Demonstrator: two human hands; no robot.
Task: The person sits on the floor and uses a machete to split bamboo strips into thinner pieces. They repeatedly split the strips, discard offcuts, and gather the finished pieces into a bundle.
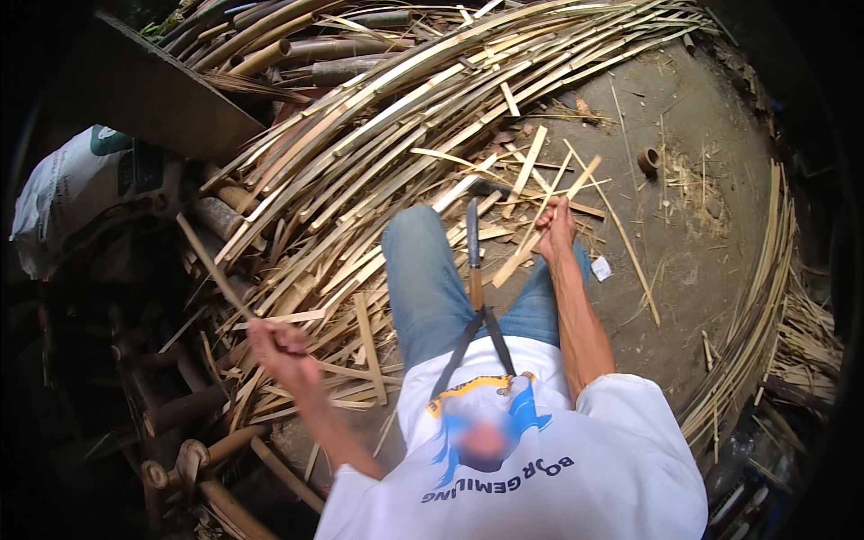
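My left hand point(290, 362), slightly blurred, is closed around one end of a thin bamboo strip point(209, 259) that points up and away to the left. Over my right knee, my right hand point(558, 227) grips a flat, pale bamboo strip point(516, 263), which runs slantwise past both sides of the fingers. Between my thighs is a narrow tool point(474, 243) with a dark upper part and a wooden lower part; its exact kind is unclear. Dark straps point(462, 354) run from its lower end over my white shirt.
Long split bamboo strips point(405, 135) are heaped ahead and to the left. Bamboo poles point(315, 49) lie behind them. A white sack point(99, 193) stands at far left, a bamboo frame point(225, 447) below it. More strips point(747, 333) line the right. Shavings point(688, 193) litter the ground.
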